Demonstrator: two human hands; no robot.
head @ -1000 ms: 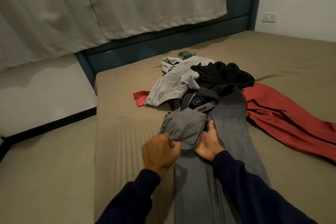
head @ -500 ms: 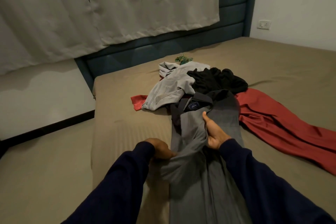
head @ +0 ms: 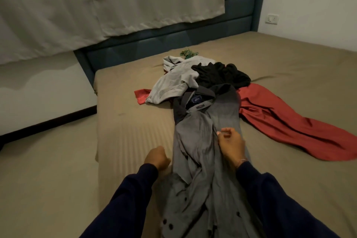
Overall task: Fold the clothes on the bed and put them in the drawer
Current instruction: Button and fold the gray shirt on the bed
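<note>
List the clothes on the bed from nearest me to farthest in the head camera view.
Grey shirt → red garment → light grey garment → black garment → small green item.

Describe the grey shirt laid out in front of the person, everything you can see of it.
The grey shirt lies lengthwise on the bed, collar end away from the person, looking like thin woven cloth. Its darker collar shows a blue neck label; dark buttons sit on cuffs near the bottom. It is rumpled, a sleeve folded along the body. The right hand pinches a fold near its middle; the left hand is curled at its left edge, grip unclear. Its collar end overlaps the clothes pile.
</note>
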